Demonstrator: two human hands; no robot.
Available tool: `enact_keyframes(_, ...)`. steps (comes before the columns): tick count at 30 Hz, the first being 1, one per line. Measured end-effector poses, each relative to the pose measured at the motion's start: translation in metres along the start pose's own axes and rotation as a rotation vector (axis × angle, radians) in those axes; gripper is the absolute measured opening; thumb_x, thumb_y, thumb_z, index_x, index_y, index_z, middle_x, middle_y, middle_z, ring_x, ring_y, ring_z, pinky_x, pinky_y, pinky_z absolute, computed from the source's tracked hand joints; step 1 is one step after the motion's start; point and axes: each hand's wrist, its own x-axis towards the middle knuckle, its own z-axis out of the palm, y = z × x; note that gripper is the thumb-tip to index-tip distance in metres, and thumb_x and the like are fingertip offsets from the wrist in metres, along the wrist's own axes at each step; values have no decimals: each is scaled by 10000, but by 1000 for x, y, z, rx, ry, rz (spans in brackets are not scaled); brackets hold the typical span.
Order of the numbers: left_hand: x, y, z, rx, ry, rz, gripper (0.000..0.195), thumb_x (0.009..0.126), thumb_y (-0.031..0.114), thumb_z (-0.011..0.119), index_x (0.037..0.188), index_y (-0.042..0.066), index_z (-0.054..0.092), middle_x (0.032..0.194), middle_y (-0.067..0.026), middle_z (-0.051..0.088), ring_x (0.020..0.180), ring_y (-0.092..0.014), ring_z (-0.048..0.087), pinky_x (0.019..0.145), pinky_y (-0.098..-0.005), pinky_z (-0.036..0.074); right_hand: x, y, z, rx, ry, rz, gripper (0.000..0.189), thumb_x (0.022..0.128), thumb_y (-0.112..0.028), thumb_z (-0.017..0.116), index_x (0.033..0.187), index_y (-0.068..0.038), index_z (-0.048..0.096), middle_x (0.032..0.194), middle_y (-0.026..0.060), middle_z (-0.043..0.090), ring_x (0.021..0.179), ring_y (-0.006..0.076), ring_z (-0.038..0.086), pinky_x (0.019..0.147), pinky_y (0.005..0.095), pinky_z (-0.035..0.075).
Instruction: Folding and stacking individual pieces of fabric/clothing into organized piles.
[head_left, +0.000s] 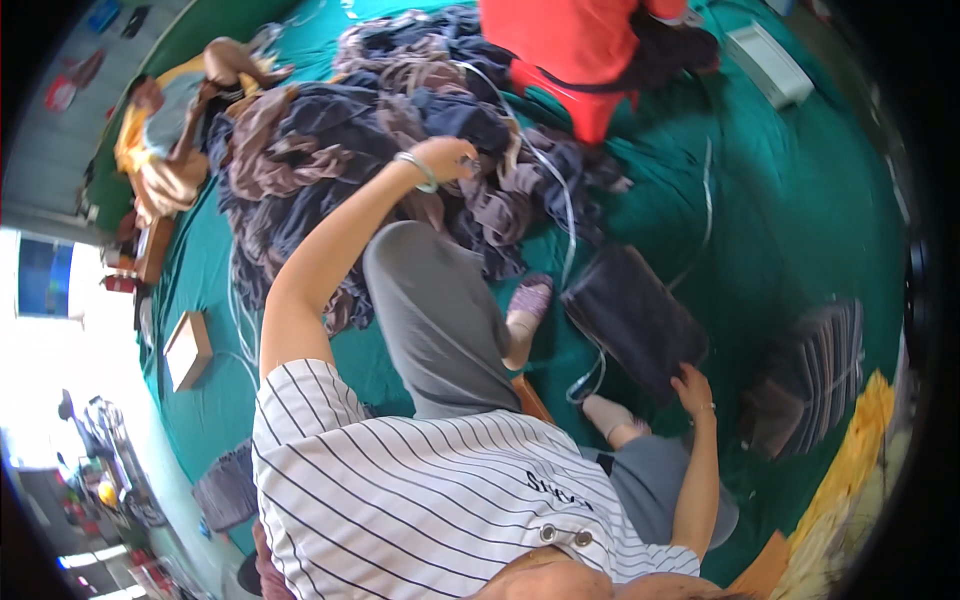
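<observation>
My left hand (448, 159), with a pale green bangle at the wrist, is raised over a heap of crumpled dark blue and mauve-brown cloth (315, 127). Its fingers are curled and a small dark thing shows at the fingertips, too blurred to name. At lower right, my right hand (693, 387) has its thumb and fingers on the near corner of a dark, flat-topped cloth bundle (634, 315). That bundle lies on the green ground cloth (780, 217) beyond my right foot. Past my right hand stands a stack of folded cloth pieces (814, 375) tied with a pale strip.
A person in red (562, 37) sits on a red plastic stool (581, 105) ahead. Another person (172, 135) reclines at upper left. A white box (769, 64) lies at upper right. Pale cord (559, 176) crosses the heap. Yellow cloth (847, 450) lies at lower right.
</observation>
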Motion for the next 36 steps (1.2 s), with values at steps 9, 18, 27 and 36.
enact_keyframes(9, -146, -196, 8, -15, 652, -1086, 1215, 435, 340, 816, 1376, 139, 74, 1361, -314, 100, 1263, -475, 120, 1019, -479, 211, 14, -13, -22, 67, 13, 14, 357, 744, -174, 609, 1059, -15, 550, 821, 164, 617, 758, 279, 607, 697, 351, 470)
enact_keyframes(18, -91, -230, -47, 12, 817, -1215, 1211, 488, 381, 789, 1380, 281, -26, 1423, -203, -56, 1315, -385, 20, 969, -633, 151, -26, 100, -22, 24, 78, 416, 347, 736, -184, 595, 1021, 12, 565, 964, 179, 614, 900, 276, 598, 775, 350, 462)
enact_keyframes(27, -114, -313, -14, 375, 588, -1243, 480, 750, 208, 601, 1193, 195, 418, 1000, -188, 552, 893, -351, 585, 741, -421, 483, -6, 48, -26, 60, 12, 548, 349, 739, -155, 582, 1036, 27, 561, 933, 173, 622, 848, 235, 612, 731, 318, 472)
enact_keyframes(36, -152, -144, 84, -75, 407, -973, 654, 517, 487, 727, 950, 46, 512, 798, -226, 604, 793, -385, 593, 711, -459, 461, 60, 49, -21, 20, -24, 184, 329, 749, -162, 618, 1023, 12, 565, 909, 140, 629, 787, 221, 605, 709, 325, 471)
